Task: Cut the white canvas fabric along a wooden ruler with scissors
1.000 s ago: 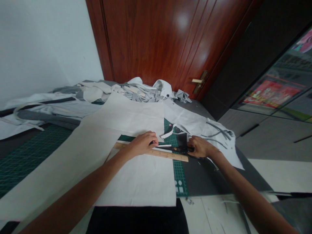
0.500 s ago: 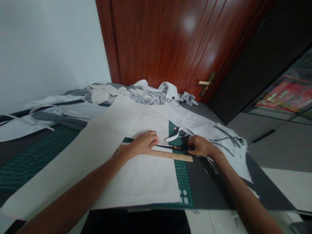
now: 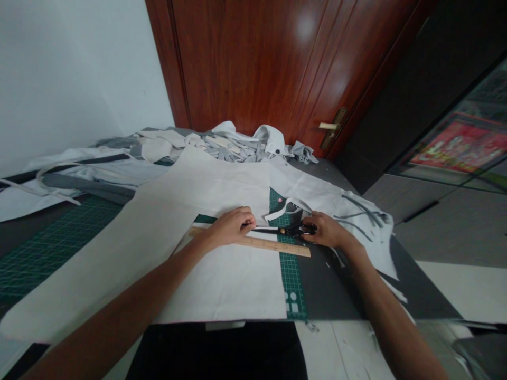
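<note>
Red print (image 3: 455,141) too blurred to read; dark surface (image 3: 328,295) by a door (image 3: 253,63). Right hand (image 3: 327,230) grips scissors (image 3: 283,231); left hand (image 3: 232,226) curls over cloth (image 3: 233,290), hold unclear.

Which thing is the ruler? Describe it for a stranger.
In front of the reddish-brown door is a dark table spread with pale cloth. Just nearer the wearer than the black scissors lies the ruler; unlike scissors or cloth, it is a tan strip.

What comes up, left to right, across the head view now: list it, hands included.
White wall → left hand → black scissors → right hand → red item behind the cabinet glass.
</note>
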A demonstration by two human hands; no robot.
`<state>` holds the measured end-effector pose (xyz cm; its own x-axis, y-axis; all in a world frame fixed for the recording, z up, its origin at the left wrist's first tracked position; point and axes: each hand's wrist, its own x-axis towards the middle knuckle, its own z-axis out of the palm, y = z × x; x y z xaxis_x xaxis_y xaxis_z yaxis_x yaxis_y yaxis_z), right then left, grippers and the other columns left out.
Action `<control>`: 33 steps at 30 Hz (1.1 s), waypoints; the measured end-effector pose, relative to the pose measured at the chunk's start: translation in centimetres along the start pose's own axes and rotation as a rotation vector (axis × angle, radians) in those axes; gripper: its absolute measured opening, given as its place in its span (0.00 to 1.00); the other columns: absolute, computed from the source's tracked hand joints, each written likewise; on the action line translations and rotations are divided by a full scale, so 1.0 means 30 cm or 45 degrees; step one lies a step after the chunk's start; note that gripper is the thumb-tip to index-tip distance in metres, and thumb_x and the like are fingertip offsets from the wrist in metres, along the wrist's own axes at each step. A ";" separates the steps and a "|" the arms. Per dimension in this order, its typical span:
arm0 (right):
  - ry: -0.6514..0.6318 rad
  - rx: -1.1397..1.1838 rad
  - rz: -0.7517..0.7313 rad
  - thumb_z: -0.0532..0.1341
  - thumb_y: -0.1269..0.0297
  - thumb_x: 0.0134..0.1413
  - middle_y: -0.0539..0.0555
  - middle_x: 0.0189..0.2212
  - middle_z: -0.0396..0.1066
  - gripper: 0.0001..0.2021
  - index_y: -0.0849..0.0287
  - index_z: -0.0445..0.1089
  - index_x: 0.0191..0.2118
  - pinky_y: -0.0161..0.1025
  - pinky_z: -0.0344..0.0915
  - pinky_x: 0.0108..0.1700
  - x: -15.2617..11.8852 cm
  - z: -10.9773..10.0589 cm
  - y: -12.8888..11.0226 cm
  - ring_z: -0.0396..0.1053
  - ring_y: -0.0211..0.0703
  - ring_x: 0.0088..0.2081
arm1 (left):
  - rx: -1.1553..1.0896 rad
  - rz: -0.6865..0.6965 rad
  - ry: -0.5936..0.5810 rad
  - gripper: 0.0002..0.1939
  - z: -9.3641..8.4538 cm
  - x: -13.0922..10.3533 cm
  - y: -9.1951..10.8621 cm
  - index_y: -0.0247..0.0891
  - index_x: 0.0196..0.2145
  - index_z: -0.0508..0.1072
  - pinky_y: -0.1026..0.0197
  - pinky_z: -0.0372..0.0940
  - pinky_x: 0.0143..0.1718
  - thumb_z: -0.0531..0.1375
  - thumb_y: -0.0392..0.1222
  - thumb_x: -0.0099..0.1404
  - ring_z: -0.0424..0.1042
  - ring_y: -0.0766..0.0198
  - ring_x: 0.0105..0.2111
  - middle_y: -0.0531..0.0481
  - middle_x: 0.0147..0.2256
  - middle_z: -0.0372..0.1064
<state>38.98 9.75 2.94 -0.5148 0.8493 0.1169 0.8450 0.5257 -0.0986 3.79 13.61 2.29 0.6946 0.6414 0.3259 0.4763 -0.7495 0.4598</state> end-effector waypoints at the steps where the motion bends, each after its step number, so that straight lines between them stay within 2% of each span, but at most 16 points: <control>1: 0.001 0.004 0.005 0.66 0.58 0.56 0.57 0.32 0.73 0.09 0.60 0.74 0.36 0.39 0.60 0.39 -0.002 0.000 -0.001 0.68 0.48 0.36 | -0.001 -0.003 -0.003 0.08 -0.001 0.000 0.001 0.38 0.33 0.74 0.59 0.64 0.42 0.57 0.36 0.70 0.72 0.61 0.38 0.49 0.37 0.72; 11: 0.025 -0.031 -0.082 0.66 0.56 0.57 0.54 0.27 0.67 0.12 0.61 0.74 0.29 0.37 0.56 0.35 -0.001 0.000 0.007 0.64 0.43 0.31 | -0.002 0.001 0.040 0.09 0.004 0.002 -0.006 0.39 0.32 0.74 0.60 0.64 0.40 0.57 0.36 0.70 0.72 0.62 0.37 0.50 0.36 0.71; 16: 0.050 -0.013 -0.116 0.66 0.53 0.58 0.54 0.27 0.68 0.15 0.61 0.75 0.30 0.38 0.57 0.36 -0.002 0.008 0.021 0.65 0.44 0.32 | -0.009 -0.007 0.036 0.09 0.003 0.004 -0.008 0.39 0.32 0.74 0.60 0.63 0.39 0.56 0.37 0.70 0.71 0.62 0.37 0.50 0.36 0.71; 33: 0.051 -0.051 -0.122 0.67 0.52 0.57 0.55 0.27 0.67 0.16 0.61 0.76 0.29 0.39 0.57 0.36 -0.004 -0.002 0.016 0.64 0.44 0.32 | -0.006 -0.022 0.032 0.08 0.002 0.006 -0.002 0.38 0.32 0.74 0.61 0.62 0.39 0.57 0.36 0.70 0.71 0.62 0.36 0.50 0.37 0.71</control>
<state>39.46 9.91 2.93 -0.5879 0.7923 0.1635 0.7977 0.6013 -0.0454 3.91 13.74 2.27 0.6727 0.6580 0.3386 0.4852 -0.7376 0.4695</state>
